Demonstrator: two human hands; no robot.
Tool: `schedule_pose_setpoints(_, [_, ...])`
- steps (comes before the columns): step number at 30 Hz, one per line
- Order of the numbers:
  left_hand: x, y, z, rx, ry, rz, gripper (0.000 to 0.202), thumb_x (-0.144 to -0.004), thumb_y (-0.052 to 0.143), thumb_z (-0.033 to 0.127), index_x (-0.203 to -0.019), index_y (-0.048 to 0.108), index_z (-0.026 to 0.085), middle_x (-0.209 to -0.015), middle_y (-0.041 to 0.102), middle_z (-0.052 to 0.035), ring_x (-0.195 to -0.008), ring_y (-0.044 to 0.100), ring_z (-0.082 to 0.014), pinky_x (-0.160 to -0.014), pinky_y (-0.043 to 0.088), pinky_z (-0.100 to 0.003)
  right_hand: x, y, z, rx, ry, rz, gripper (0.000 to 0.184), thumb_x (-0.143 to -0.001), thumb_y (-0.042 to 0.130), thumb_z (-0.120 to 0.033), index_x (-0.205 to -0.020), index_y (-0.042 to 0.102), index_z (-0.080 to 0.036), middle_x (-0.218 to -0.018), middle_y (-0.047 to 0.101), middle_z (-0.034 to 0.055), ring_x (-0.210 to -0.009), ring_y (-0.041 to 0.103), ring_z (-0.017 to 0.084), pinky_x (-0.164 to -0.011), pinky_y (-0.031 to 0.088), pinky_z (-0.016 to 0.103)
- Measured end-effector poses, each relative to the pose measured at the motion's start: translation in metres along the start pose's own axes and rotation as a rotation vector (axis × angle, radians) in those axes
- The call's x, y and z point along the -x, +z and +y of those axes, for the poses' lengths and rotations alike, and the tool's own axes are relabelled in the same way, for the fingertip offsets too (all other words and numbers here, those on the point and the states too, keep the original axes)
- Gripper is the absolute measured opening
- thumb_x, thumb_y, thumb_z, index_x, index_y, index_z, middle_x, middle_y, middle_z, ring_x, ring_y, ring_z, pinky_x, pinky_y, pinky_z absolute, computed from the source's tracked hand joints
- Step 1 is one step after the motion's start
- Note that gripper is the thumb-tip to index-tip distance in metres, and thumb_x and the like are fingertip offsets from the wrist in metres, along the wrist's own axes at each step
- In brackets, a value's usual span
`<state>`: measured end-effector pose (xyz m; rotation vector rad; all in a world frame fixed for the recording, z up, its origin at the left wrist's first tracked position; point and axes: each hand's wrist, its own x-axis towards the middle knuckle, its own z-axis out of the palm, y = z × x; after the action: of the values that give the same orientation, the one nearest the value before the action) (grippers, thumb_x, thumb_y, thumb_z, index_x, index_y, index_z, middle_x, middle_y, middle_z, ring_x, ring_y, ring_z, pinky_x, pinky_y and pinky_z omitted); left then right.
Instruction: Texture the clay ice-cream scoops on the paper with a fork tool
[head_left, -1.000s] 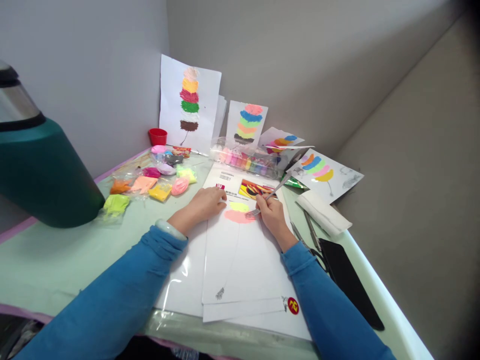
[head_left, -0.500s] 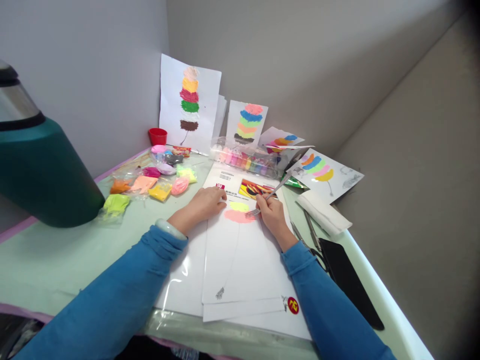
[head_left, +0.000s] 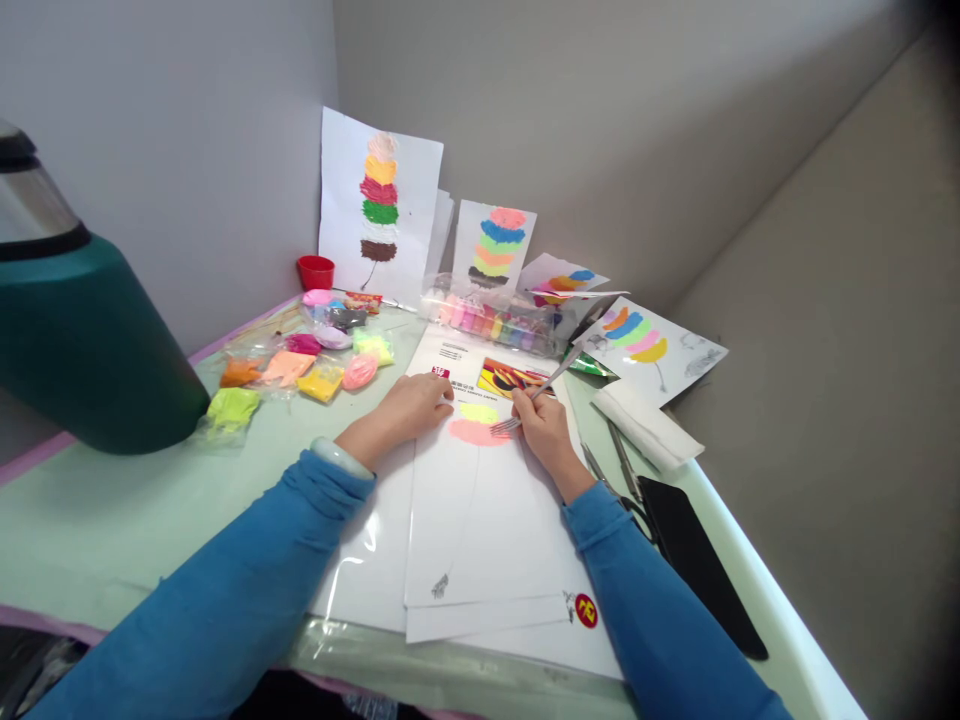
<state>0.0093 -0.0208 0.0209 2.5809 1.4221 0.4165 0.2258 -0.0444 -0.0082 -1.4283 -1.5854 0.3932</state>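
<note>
My right hand [head_left: 545,430] is closed round a metal fork [head_left: 546,385]. The fork's tines point down and left and rest at the right end of a flat salmon-pink clay patch [head_left: 474,432] on a white sheet of paper [head_left: 465,530]. Just above the pink lies a smaller yellow clay patch [head_left: 478,411]. A thin line runs down the sheet from the pink to a small pencil scribble. My left hand [head_left: 411,405] lies at the sheet's upper left with its fingers slightly bent, holding nothing; its fingertips are near the yellow patch.
Bagged coloured clay [head_left: 321,378] lies at left beside a large teal bottle [head_left: 90,340]. Behind stand a red cup [head_left: 315,272], a clear case of clay [head_left: 491,318] and clay pictures [head_left: 381,215]. At right are a folded tissue [head_left: 649,425], scissors [head_left: 637,518] and a black flat object [head_left: 701,565].
</note>
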Motion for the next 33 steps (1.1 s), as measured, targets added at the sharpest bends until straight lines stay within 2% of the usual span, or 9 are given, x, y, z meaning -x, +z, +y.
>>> schedule_pose_setpoints(33, [0.0006, 0.0008, -0.0016, 0.002, 0.023, 0.01, 0.027, -0.08, 0.043, 0.024, -0.097, 0.063, 0.017, -0.1, 0.067, -0.0079, -0.091, 0.061, -0.0223, -0.079, 0.044, -0.032, -0.0004, 0.0004, 0.0011, 0.002, 0.004, 0.008, 0.038, -0.083, 0.047, -0.04, -0.052, 0.051, -0.019, -0.052, 0.051, -0.0017, -0.057, 0.051, 0.013, -0.06, 0.035, 0.026])
